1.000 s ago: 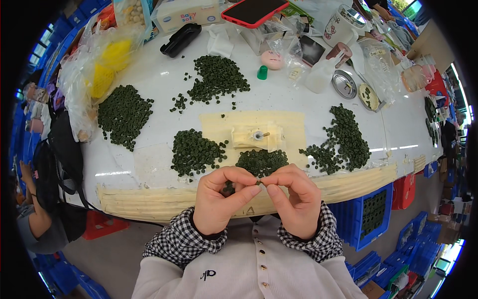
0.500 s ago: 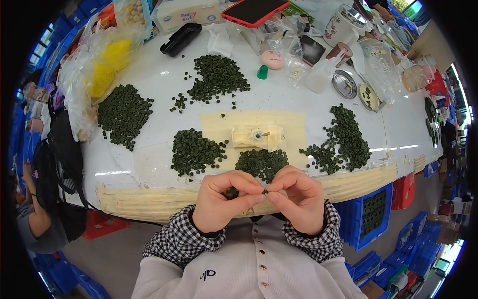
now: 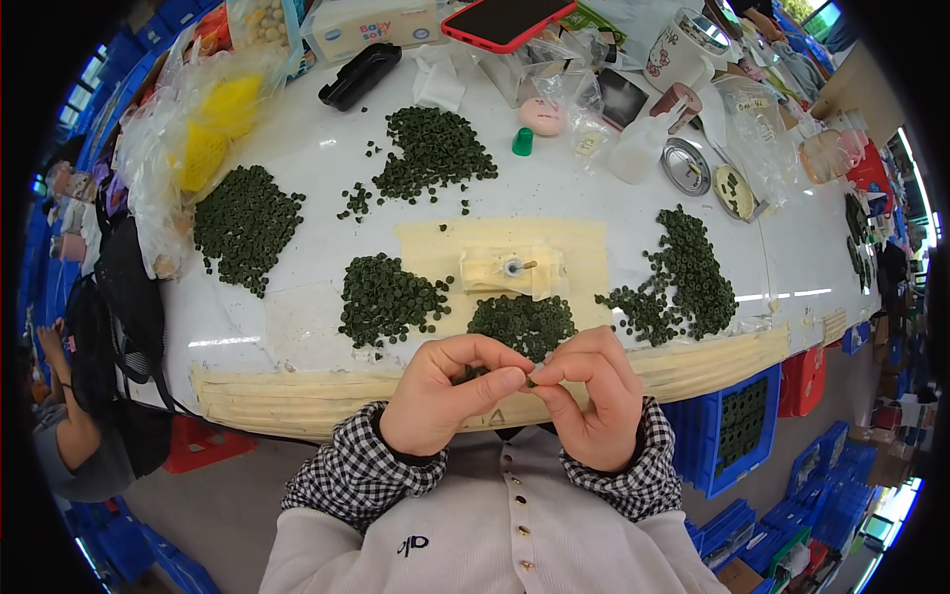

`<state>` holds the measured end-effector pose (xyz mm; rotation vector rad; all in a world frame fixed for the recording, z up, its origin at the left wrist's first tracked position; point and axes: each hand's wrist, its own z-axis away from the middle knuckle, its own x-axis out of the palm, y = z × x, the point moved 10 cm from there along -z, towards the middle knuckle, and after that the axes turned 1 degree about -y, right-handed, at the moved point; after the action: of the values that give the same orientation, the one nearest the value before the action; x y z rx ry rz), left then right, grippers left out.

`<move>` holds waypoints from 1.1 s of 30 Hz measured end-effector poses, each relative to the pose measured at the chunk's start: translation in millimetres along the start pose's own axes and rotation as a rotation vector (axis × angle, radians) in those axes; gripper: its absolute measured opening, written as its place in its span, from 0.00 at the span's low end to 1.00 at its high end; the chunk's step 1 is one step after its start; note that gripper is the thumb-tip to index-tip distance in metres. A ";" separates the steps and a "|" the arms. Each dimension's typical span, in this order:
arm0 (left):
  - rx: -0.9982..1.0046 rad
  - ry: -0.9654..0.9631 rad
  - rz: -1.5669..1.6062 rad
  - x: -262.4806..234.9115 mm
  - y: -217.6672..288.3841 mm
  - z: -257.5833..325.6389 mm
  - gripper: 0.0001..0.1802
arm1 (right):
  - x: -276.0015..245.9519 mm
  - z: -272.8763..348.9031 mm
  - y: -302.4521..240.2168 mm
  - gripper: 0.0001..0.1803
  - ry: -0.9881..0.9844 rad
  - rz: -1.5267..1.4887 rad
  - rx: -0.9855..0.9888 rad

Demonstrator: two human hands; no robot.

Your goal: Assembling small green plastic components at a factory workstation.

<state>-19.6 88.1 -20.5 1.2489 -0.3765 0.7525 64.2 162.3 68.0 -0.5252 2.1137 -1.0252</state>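
My left hand and my right hand meet at the table's front edge. Both have thumb and forefinger pinched at a tiny dark green piece, mostly covered by the fingertips. More dark green pieces show in the curl of my left hand. Just beyond the hands lies a heap of small dark green round pieces. Behind it, a taped block with a metal pin is fixed on beige tape. Similar heaps lie to the left and to the right.
Two more green heaps sit far left and at the back. A black case, a red-edged phone, a green cap, an opened tin and a mug line the back. A blue crate stands below right.
My fingertips have shifted slightly around the small piece, and the right fingers have opened out a little. Both hands stay in nearly the same place; the heaps look unchanged.
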 end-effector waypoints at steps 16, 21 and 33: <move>0.234 0.029 -0.389 2.6 24.3 3.3 0.05 | -0.4 -1.6 -18.1 0.12 0.062 0.168 -0.201; 0.261 0.095 -0.405 0.3 26.2 4.4 0.06 | 1.9 -1.1 8.6 0.10 0.024 -0.121 0.051; 0.357 0.131 -0.454 0.8 30.6 11.4 0.06 | 8.8 5.7 17.8 0.08 0.048 -0.254 0.160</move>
<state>-38.6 81.3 5.2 1.5388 0.1585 0.5159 61.9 164.7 47.6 -0.7084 2.0196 -1.3494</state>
